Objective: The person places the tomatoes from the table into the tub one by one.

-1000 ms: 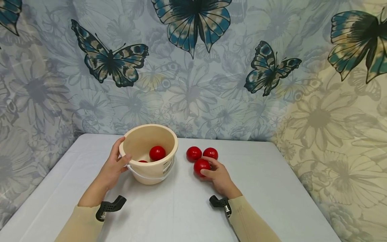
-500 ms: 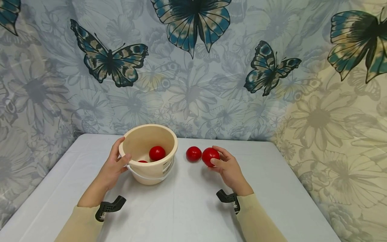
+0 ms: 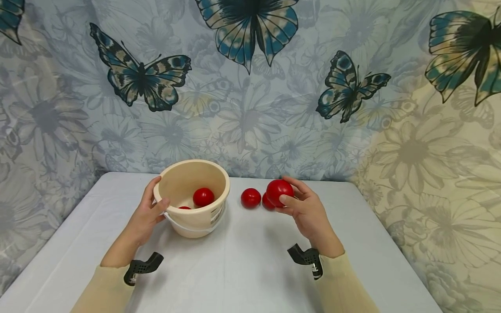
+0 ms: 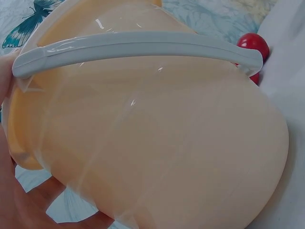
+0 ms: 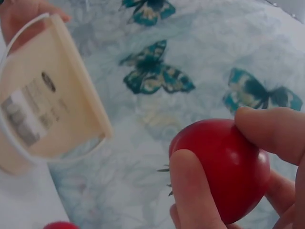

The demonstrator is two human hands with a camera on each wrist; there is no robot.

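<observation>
My right hand (image 3: pixel 309 213) pinches a red tomato (image 3: pixel 278 191) between thumb and fingers, raised above the table. Thin green sepals show at one side of this tomato in the right wrist view. My left hand (image 3: pixel 146 215) grips the rim of a cream bucket (image 3: pixel 182 219), thumb at the near side. A tomato (image 3: pixel 203 197) lies inside the bucket, and the top of another (image 3: pixel 185 208) peeks over its rim. To the bucket's right, one tomato (image 3: pixel 250 198) rests on the table; another (image 3: pixel 268 201) beside it is partly hidden behind the held one.
A white cloth covers the table (image 3: pixel 235 269). The bucket's pale handle (image 4: pixel 138 45) hangs down across its near side. Behind the table rises a butterfly-patterned cloth backdrop (image 3: pixel 250 126). A printed label (image 5: pixel 28 114) is on the bucket's right side.
My right hand has lifted its tomato off the table and carried it right and upward, in front of the rear tomato. My left hand and the bucket have stayed put.
</observation>
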